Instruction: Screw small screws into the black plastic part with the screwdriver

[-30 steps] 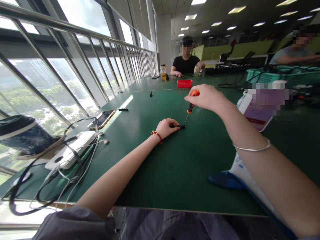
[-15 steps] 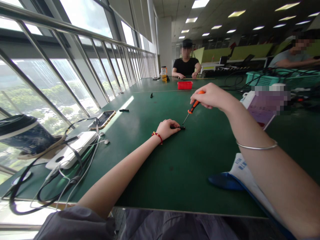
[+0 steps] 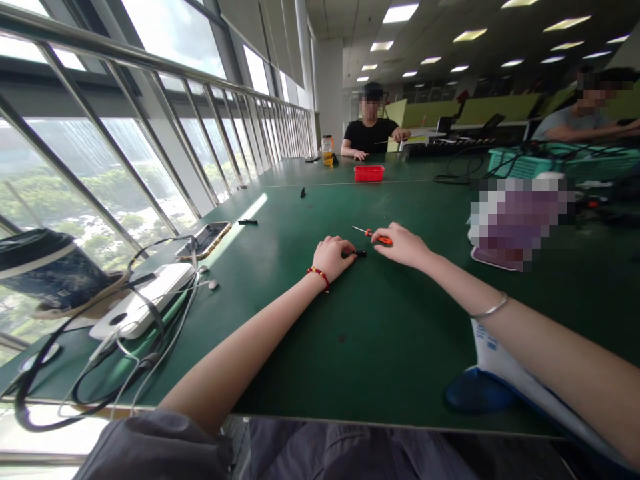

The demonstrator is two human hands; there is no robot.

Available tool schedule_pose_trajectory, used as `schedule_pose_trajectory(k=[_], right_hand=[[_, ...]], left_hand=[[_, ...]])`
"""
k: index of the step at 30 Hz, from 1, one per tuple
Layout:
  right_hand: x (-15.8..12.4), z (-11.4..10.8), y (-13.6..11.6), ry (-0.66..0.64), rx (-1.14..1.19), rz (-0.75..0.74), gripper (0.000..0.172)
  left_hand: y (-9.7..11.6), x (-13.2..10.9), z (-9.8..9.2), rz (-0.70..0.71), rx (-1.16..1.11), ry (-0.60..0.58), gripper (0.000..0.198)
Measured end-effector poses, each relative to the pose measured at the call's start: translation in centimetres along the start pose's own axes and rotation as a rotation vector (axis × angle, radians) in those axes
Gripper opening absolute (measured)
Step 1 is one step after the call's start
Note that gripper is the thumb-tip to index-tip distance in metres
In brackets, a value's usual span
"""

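My left hand (image 3: 333, 259) rests on the green table (image 3: 300, 320), its fingers closed on a small black part (image 3: 361, 253) whose right end sticks out past the fingertips. To the right, my right hand (image 3: 401, 245) is low over the table with its fingers around the handle of an orange and black screwdriver (image 3: 382, 239). The screwdriver lies nearly level, its thin metal shaft pointing left and away from me, apart from the black part. Another black piece (image 3: 248, 221) lies farther left, and a smaller one (image 3: 303, 193) sits beyond it.
A red box (image 3: 369, 174) stands toward a person (image 3: 371, 135) at the far end. On the left are a phone (image 3: 205, 240), a white power bank (image 3: 145, 300) with cables, and a cup (image 3: 50, 267). At the right are a teal basket (image 3: 570, 163) and a blue-white packet (image 3: 483, 393).
My right hand has come down, tipping the screwdriver from steep, tip down near the black part, to nearly level. The left hand stays put. The person opposite has raised one hand.
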State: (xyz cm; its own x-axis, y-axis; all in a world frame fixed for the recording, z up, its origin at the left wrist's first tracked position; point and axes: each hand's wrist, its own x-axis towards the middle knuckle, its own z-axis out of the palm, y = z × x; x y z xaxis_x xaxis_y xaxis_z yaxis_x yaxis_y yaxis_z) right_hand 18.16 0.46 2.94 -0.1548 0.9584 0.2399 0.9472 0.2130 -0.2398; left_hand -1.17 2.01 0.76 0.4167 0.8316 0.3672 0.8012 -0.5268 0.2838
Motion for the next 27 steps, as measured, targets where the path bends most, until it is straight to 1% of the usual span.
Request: schedule_pose_trajectory(k=[1,2,7,13,17,19,23,27], right_hand=[[-0.4,0.5,0.1,-0.024,0.019,-0.016,0.029],[-0.7,1.0,0.2,-0.021,0.033,-0.026,0.029],[-0.9,1.9,-0.2,0.030,0.094,-0.026,0.025],[-0.8,2.2,-0.2,0.087,0.132,-0.076,0.020],[-0.8,2.3,-0.3,0.091,0.129,-0.098,0.021],[-0.9,2.2,-0.3,0.090,0.122,-0.119,0.021],[-1.1,2.2,-0.4,0.089,0.117,-0.157,0.022],[-1.3,2.1,-0.2,0.084,0.122,-0.181,0.022]], left_hand=[[0.0,0.0,0.0,-0.001,0.004,0.000,0.017],[0.1,0.0,0.0,0.001,0.006,-0.001,0.017],[0.1,0.1,-0.1,0.019,-0.001,0.000,0.017],[0.1,0.0,0.0,0.054,-0.019,0.014,0.016],[0.1,0.0,0.0,0.112,-0.046,0.029,0.019],[0.1,0.1,0.1,0.131,-0.059,0.022,0.017],[-0.2,0.3,0.1,0.128,-0.107,0.022,0.014],[-0.4,0.3,0.1,0.108,-0.224,0.012,0.012]])
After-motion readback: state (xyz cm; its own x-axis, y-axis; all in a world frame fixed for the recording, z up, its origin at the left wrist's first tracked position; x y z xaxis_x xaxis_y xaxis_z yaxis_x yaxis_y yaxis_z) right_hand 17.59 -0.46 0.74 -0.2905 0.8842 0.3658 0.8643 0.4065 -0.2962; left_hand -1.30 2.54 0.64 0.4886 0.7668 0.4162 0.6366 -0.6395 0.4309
